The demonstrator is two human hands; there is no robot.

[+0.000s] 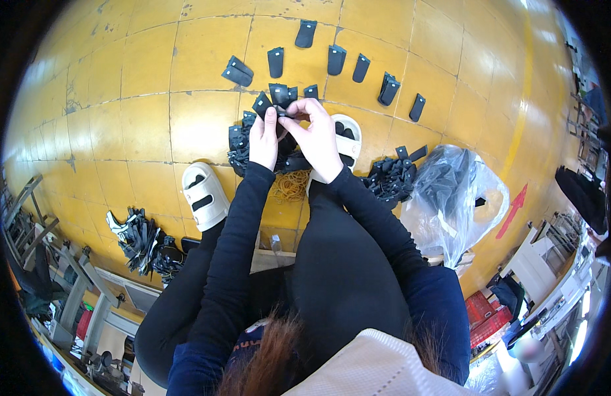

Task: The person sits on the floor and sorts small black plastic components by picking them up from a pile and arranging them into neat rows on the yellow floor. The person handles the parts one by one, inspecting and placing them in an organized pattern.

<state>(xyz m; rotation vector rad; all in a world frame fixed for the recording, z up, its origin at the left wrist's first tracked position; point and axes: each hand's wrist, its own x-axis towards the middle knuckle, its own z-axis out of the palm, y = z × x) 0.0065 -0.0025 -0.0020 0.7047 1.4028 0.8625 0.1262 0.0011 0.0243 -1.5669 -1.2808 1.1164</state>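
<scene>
Both hands meet above a heap of black flat pieces (239,148) on the floor. My left hand (264,140) pinches the end of a black flat tapered piece with its thumb and fingers. Close beside it, my right hand (317,135) has its thumb and forefinger brought together at the same spot; the small thing between them is partly hidden by the fingers. Beyond my fingers lie more black tapered pieces (279,94) with small pale labels. A tangle of yellow rubber bands (290,185) rests below my wrists, between my feet.
Small stacks of black pieces (336,60) are spread over the yellow tiled floor (134,59). To the right are another black heap (390,178) and a clear plastic bag (454,198). Dark bundles (139,241) lie at left. White sandals (206,197) frame the near heap.
</scene>
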